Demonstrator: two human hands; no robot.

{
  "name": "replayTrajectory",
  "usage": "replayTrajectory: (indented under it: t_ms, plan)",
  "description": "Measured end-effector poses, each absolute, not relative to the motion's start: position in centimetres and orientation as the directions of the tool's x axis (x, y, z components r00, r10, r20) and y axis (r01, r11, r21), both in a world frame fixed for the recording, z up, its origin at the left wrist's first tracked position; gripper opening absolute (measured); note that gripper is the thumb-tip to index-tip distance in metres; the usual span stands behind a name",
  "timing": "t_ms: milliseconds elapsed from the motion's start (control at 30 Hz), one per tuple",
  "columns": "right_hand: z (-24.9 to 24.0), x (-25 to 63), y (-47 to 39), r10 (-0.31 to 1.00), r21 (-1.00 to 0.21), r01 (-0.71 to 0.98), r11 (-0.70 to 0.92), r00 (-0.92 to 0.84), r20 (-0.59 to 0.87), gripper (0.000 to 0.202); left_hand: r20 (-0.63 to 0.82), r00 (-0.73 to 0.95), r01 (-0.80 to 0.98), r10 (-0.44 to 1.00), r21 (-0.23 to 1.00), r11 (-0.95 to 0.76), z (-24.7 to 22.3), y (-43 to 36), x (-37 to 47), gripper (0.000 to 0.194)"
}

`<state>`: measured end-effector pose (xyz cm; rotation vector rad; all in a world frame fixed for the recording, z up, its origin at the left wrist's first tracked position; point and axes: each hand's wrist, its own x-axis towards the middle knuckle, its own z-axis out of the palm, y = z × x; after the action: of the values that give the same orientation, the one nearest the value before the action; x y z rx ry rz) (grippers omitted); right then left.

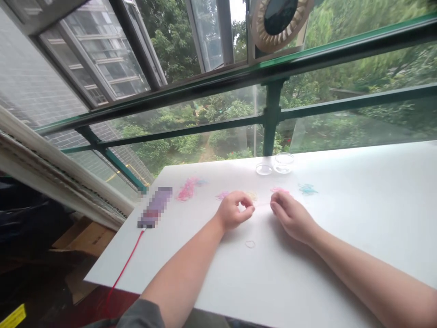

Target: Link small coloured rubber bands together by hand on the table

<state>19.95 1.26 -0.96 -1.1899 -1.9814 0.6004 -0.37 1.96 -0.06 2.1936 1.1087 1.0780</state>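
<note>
Over the middle of the white table, my left hand (235,210) pinches thumb and fingertips together. My right hand (292,217) is closed too, facing it a short way to the right. Between them runs a faint pink rubber band (262,204), stretched thin and with both ends at my fingertips. Behind my hands lie small heaps of bands: purple bands (222,195), yellow bands (252,196), pink bands (279,190) and blue bands (307,188). One pale loose band (250,244) rests on the table in front of them.
Two clear round dishes (283,164) stand at the table's (358,205) back edge. A larger pink-red heap of bands (187,189) lies left. Near the left edge is a blurred-out phone-shaped object (155,207) with a red cable (128,259). Behind is a window railing (273,116).
</note>
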Motion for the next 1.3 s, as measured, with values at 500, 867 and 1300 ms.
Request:
replayTrajectory:
  t_ms: [500,867,1300]
  plan:
    - [-0.3,19.8,0.8,0.887,-0.772,0.457,0.442,-0.353,0.299,0.009,0.405,0.399,0.482,0.823,0.671,-0.563,0.2,1.8,-0.3,0.006]
    - [-0.3,19.9,0.9,0.881,-0.774,0.450,0.445,-0.376,0.287,0.007,0.385,0.433,0.462,0.815,0.682,-0.568,0.3,1.7,-0.2,0.006]
    - [-0.4,20.1,1.0,0.876,-0.797,0.423,0.431,-0.407,0.258,0.005,0.390,0.411,0.468,0.824,0.686,-0.558,0.0,2.0,-0.6,0.006]
